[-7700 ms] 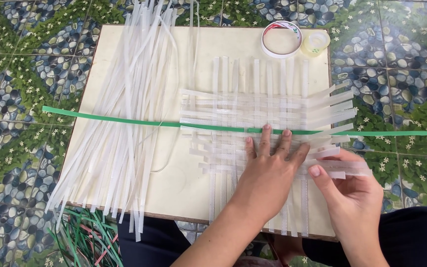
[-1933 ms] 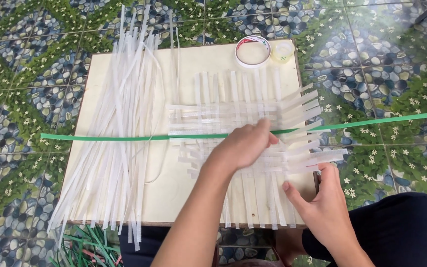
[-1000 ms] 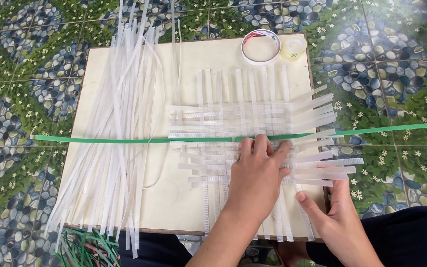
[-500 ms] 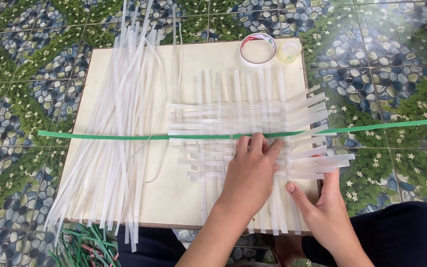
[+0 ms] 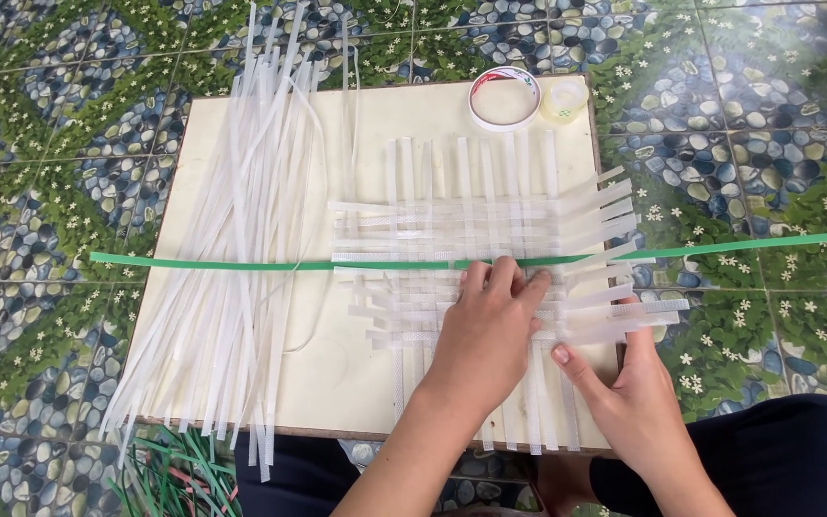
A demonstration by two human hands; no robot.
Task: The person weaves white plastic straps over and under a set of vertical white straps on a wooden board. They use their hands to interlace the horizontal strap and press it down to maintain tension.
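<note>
My left hand (image 5: pixel 485 330) lies flat, fingers spread, pressing the woven white strips (image 5: pixel 476 258) at the board's (image 5: pixel 337 383) centre. My right hand (image 5: pixel 638 397), at 4 o'clock by the board's right edge, pinches one white strip (image 5: pixel 624 321). Loose strips (image 5: pixel 236 258) fill 9 o'clock; tape rolls (image 5: pixel 504 98) sit at 1 o'clock. Bare board lies between. Since a moment ago, my right hand has slid slightly outward.

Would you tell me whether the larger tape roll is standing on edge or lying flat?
Lying flat: the larger tape roll shows its full ring and open centre.
</note>
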